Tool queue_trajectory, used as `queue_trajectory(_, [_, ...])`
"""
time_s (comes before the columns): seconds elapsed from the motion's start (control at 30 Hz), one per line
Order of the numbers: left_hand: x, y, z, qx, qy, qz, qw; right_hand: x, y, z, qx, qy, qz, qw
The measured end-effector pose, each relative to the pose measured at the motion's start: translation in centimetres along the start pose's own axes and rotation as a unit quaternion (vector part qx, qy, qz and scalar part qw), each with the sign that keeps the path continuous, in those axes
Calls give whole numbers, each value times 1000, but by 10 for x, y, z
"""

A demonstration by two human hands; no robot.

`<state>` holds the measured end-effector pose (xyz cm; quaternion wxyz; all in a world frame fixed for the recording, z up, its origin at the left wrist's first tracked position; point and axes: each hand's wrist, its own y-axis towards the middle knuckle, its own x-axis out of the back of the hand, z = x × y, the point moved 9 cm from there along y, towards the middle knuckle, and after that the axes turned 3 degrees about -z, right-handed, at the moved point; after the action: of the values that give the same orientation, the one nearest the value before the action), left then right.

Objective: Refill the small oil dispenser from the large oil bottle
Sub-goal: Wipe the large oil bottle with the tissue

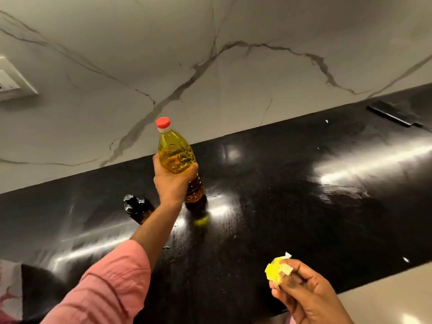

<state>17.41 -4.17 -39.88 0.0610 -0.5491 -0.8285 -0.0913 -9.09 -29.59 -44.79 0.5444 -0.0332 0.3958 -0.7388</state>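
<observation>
Gripping the large oil bottle around its middle, the left hand reaches out from a pink sleeve, fingers and thumb curled round the clear plastic body. The bottle stands nearly upright, tilted slightly, its red cap on and yellow oil showing both above and below the hand; whether its base touches the black countertop or hangs just over it cannot be told. Just to the left of the left wrist, partly hidden behind the forearm, stands the small oil dispenser, a dark bottle with a black top, resting on the countertop. The right hand is held low and near the person, well apart from the left hand, its fingertips pinching a crumpled yellow scrap with a whitish edge. Beyond both hands rises a white marble-veined wall, and far to the right of the right hand a flat black object lies against that wall.
</observation>
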Motion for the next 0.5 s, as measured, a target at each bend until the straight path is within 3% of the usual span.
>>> queue_trajectory(0.5, [-7, -13, 18, -18, 13, 8, 1000, 223, -22, -24, 76, 12, -294, 953])
